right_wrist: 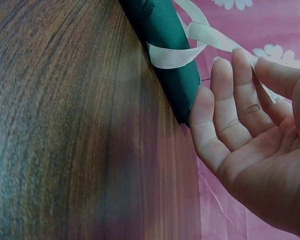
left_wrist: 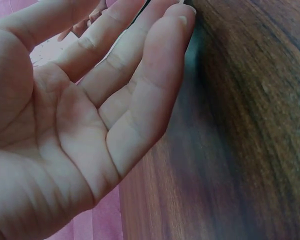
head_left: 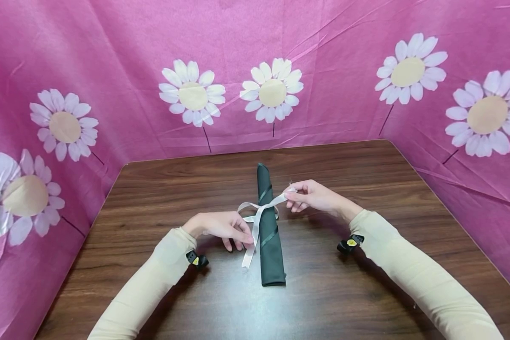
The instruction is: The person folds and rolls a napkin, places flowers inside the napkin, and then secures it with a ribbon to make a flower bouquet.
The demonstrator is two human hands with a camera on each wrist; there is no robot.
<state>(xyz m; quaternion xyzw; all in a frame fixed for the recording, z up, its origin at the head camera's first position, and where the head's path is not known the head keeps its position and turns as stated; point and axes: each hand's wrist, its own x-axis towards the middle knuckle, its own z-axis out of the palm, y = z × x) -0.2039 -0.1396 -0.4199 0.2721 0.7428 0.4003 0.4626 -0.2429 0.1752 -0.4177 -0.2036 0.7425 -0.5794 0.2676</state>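
A dark green cloth [head_left: 273,257], rolled into a narrow tube, lies on the wooden table [head_left: 348,293], pointing away from me. A white ribbon [head_left: 259,219] goes round its middle, its two ends crossing on top and a loose loop standing out at the left. My right hand [head_left: 316,196] pinches one ribbon end between thumb and fingers, just right of the roll. Left of the roll, my left hand [head_left: 223,225] pinches the other end, whose tip hangs below the fingers. In the right wrist view the ribbon [right_wrist: 175,58] curves round the roll; the left wrist view mostly hides the left fingertips' contact.
Pink fabric [head_left: 233,28] printed with white daisies hangs behind the table and along both sides. A small black wrist camera [head_left: 197,259] sits on the left sleeve, another camera [head_left: 349,243] on the right sleeve.
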